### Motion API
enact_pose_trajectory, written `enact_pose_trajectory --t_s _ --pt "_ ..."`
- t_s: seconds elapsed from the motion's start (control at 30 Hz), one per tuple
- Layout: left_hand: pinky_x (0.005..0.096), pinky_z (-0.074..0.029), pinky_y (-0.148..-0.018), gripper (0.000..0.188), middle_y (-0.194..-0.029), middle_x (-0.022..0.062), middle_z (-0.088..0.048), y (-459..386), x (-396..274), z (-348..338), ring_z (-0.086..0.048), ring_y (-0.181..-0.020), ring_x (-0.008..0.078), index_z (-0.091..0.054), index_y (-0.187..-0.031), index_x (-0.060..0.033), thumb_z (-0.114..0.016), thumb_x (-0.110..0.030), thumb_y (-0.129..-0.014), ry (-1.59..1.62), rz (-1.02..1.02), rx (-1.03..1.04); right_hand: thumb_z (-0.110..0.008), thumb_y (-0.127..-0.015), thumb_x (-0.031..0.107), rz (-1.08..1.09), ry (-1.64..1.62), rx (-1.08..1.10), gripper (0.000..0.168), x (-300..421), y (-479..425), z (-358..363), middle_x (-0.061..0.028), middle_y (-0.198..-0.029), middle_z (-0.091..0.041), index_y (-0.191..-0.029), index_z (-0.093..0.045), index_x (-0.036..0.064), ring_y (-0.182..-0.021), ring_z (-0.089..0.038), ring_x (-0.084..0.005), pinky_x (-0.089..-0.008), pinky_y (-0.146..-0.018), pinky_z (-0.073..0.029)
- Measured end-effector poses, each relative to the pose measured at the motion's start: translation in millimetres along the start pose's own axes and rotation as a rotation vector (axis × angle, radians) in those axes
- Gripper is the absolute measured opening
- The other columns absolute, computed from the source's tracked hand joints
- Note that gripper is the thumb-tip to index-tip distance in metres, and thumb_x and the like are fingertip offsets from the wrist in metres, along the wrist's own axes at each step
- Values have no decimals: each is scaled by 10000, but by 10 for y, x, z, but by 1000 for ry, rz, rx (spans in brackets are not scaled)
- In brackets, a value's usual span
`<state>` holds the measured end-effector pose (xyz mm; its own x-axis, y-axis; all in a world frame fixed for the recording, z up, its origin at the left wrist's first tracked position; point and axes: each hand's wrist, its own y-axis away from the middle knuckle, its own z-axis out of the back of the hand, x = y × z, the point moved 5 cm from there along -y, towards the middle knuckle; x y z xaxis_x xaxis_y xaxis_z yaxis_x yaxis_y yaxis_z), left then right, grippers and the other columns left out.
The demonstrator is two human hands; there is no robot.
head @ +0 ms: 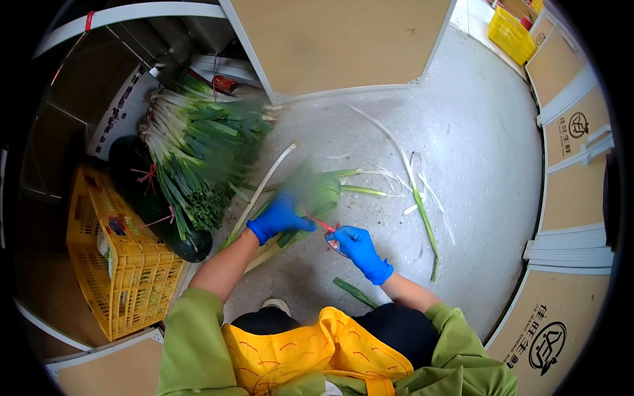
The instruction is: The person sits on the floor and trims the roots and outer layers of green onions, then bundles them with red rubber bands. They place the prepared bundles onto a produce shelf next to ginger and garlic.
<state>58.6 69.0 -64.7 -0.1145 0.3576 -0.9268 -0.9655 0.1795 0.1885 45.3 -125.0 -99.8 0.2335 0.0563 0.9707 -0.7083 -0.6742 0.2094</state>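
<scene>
My left hand (281,219), in a blue glove, grips a bundle of large green onions (326,192) just above the floor in front of me. Part of the bundle is blurred by a smudge in the view. A thin red tie (319,222) runs from the bundle to my right hand (360,248). The gloved fingers of that hand pinch its twisted end, where a loop hangs down. Right of the bundle, a loose green onion (410,173) and peeled pale strips (436,195) lie on the floor. A cut green leaf piece (355,292) is near my knee.
At left, a large pile of tied green onions (198,133) leans over dark green winter melons (193,246), beside a yellow plastic crate (143,267). A tan panel (342,44) stands ahead. Panelled cabinets (569,198) bearing writing line the right; a yellow basket (511,37) sits far off.
</scene>
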Motion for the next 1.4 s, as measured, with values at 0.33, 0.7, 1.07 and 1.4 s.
enact_pose_trajectory --t_s 0.33,0.7,1.07,1.4 --pt "308 -369 -932 671 -1128 91 -547 85 -438 -248 -491 -1037 178 -510 -1168 -25 -782 -103 -560 222 153 347 -576 -831 131 -24 -161 77 373 137 47 211 -61 -939 -610 -1185 -516 33 -863 -564 -130 -277 -770 -450" --pt "309 -351 -963 694 -1192 85 -515 118 -326 -423 -463 -1098 179 -461 -1223 -29 -770 -114 -608 458 228 471 -552 -838 171 75 140 187 364 157 13 206 -136 -1110 -584 -1173 -528 30 -988 -545 -196 -334 -875 -415" --pt "357 -390 -924 743 -1219 158 -489 389 -536 -559 -493 -1098 242 -407 -1255 -7 -759 -277 -659 -33 51 -61 -547 -845 196 -20 74 -127 242 4 209 181 -117 -809 -640 -993 -628 23 -705 -559 -141 -305 -646 -444" --pt "332 -383 -913 750 -1167 135 -525 46 -201 -344 -494 -1058 209 -407 -1243 -8 -769 -212 -619 278 185 175 -482 -890 184 254 336 -128 227 576 275 22 -10 -652 -525 -937 -607 -1 -579 -471 -108 -262 -572 -421"
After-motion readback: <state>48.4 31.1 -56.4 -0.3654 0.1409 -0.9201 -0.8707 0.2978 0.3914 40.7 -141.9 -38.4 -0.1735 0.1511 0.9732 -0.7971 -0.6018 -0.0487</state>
